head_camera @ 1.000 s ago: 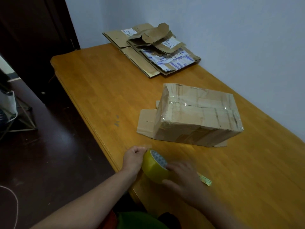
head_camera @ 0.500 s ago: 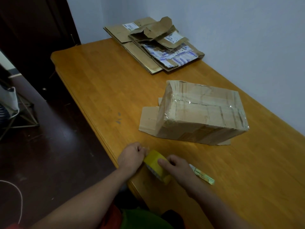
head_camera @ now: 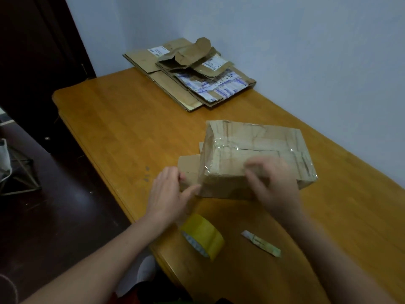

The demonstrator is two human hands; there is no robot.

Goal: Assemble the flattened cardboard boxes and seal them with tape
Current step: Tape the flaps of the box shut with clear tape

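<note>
Hands are leaving tape roll (head_camera: 202, 234) near table (head_camera: 109, 119) front edge, left hand (head_camera: 167, 194) touching box (head_camera: 252, 145) flap (head_camera: 188, 163) straight-fingered, right hand (head_camera: 271, 183) blurred, grip untellable; untaped flap could spring open.

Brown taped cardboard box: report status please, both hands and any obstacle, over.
Left hand open, fingers on side flap of brown taped cardboard box. Right hand on its front, blurred, grip unclear. Yellow tape roll lies apart, nothing blocking.

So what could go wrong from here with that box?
The tape roll sits near the edge of the table; a nudge from an arm might knock it off. The box has a flap open at its left end, by the left hand; it may not close squarely.
</note>
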